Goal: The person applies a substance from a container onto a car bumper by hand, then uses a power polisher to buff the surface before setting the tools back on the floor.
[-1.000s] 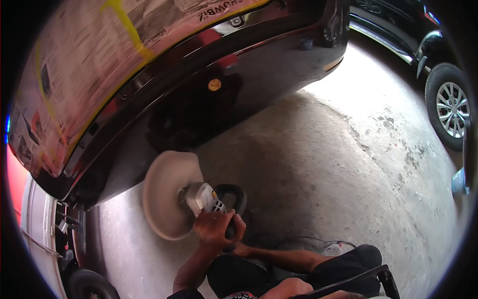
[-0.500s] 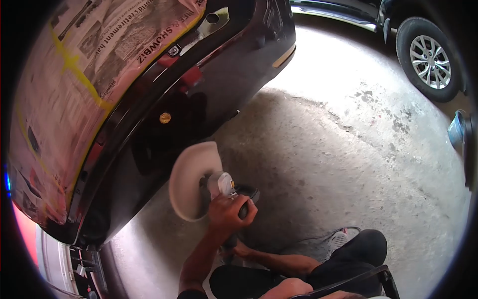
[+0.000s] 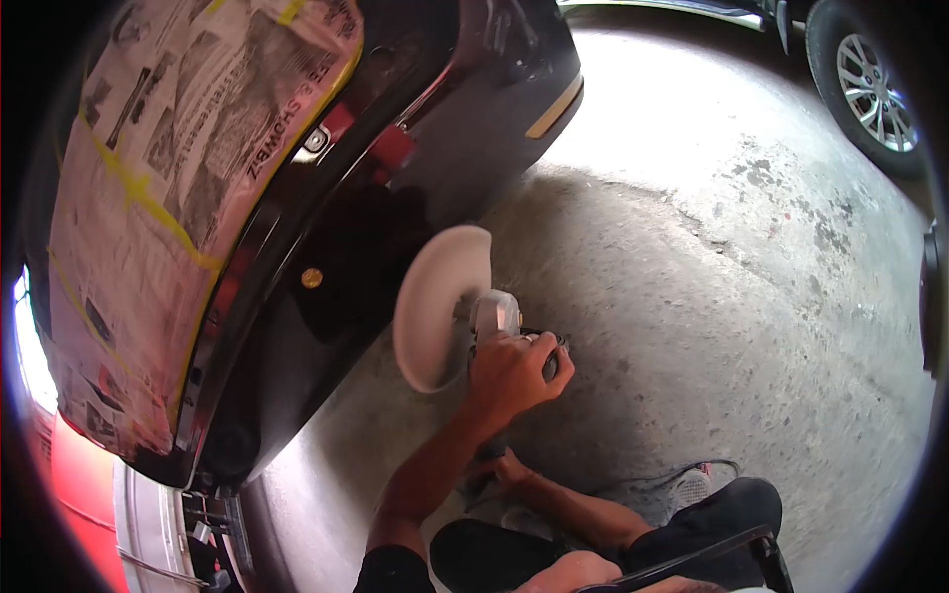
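Note:
My left hand (image 3: 516, 376) wraps round the dark front handle of a polisher (image 3: 497, 314). Lower down, my right hand (image 3: 502, 470) is closed on the tool's rear grip, partly hidden beneath my left forearm. The polisher's large pale round pad (image 3: 435, 321) stands on edge and looks smeared, as if spinning. Its face is turned to the glossy dark car bumper (image 3: 371, 252), and its edge overlaps the bumper's lower part in this view. A small round gold sticker (image 3: 312, 279) sits on the bumper, left of the pad.
Newspaper (image 3: 198, 128) held by yellow tape covers the car's upper part at left. Another vehicle's wheel (image 3: 870, 89) stands at the upper right. A dark cord (image 3: 633, 481) runs over the concrete floor (image 3: 692, 346) near my shoe. At lower left is a red surface (image 3: 84, 474).
The polisher, with both hands on it, has moved up and to the right in view, along the bumper. The view itself has shifted a little too.

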### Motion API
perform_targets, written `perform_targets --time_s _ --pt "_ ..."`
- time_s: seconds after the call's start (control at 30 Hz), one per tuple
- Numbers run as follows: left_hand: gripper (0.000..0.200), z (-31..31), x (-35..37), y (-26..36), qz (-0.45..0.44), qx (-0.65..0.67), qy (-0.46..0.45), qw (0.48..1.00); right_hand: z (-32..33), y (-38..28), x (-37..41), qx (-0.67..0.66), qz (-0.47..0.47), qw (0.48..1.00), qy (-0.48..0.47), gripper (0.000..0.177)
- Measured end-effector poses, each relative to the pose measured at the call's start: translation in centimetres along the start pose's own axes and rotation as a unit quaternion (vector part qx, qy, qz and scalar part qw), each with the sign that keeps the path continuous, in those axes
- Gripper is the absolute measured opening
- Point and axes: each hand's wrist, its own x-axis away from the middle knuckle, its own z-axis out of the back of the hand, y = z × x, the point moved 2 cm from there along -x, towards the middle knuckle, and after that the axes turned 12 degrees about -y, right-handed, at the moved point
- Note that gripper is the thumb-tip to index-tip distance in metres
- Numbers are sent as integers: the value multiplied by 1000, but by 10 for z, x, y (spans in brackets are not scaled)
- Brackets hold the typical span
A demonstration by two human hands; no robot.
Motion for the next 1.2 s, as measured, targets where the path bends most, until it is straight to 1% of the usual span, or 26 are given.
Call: perform_targets --time_s 0.03,0.1,0.13,0.2,0.23,0.27,0.3,0.33,0.4,0.43,0.47,0.5,0.53,0.57,0.63,0.67,0.7,0.73,0.8,0.87,0.93,0.97,1.03,1.07,1.13,1.2 --pt "21 -6 -8 -1 -3 6 -4 1000 6 -4 0 0 6 1000 4 38" --pt "21 -14 -26 0 -8 18 -4 1000 22 -29 -5 -116 -101 987 53 41" --pt "22 -17 -35 1 -6 30 -4 1000 29 -39 -7 -116 -97 987 57 41" --pt "21 -17 -53 6 -15 29 -5 999 44 -55 -12 -15 -32 998 43 40" --pt "21 -16 -62 9 -17 28 -4 999 54 -59 -14 -15 -31 998 44 40" --pt "21 -15 -73 12 -16 28 -3 999 65 -60 -17 15 -44 998 44 30" --pt "20 -13 -85 16 -26 28 6 999 74 -56 -16 44 -59 996 40 25" --pt "18 -13 -96 18 -32 26 17 999 86 -41 -18 45 -64 996 33 25" --pt "20 -18 -113 19 -23 1 0 1000 109 -3 -17 131 -15 985 107 25" --pt "20 -14 -117 23 -21 21 -39 999 113 4 -14 -2 -64 989 137 27" --pt "21 -9 -119 25 -14 39 -74 996 117 10 -16 -132 -120 971 161 29" --pt "22 -12 -117 22 -45 44 -36 997 112 -4 -18 -189 -115 959 178 30" --pt "21 -15 -112 20 -29 52 -35 998 105 -16 -21 -245 -110 943 196 32" --pt "21 -14 -104 14 -3 38 -29 999 103 -8 -22 -248 -127 945 172 32" --pt "16 -12 -79 12 3 38 -28 999 97 15 -12 -184 -125 964 147 32" --pt "14 -10 -62 9 3 35 -26 999 90 29 -6 -184 -135 965 133 32" --pt "14 -9 -43 5 16 31 -21 999 81 39 0 25 -79 995 61 31" --pt "14 -7 -23 1 5 24 -3 1000 71 50 7 232 -12 973 -15 30" --pt "15 1 18 -5 2 16 17 1000 40 86 20 45 -57 997 -24 42" --pt "13 14 60 -10 13 -5 6 1000 3 88 25 -25 -93 993 -61 49" --pt "13 23 100 -13 31 -10 18 999 -23 141 53 84 -69 985 -133 38" --pt "14 29 119 -14 43 -10 26 999 -42 128 47 85 -71 984 -140 38" --pt "12 39 153 -18 70 -9 22 997 -81 68 29 -73 -214 966 -124 41" --pt "11 43 169 -20 89 -5 13 996 -87 60 25 -69 -216 965 -131 41" --pt "12 45 199 -22 109 -14 51 993 -101 58 24 -115 -356 890 -261 39" --pt "13 52 223 -24 126 -19 87 988 -115 78 35 -119 -359 893 -243 39"
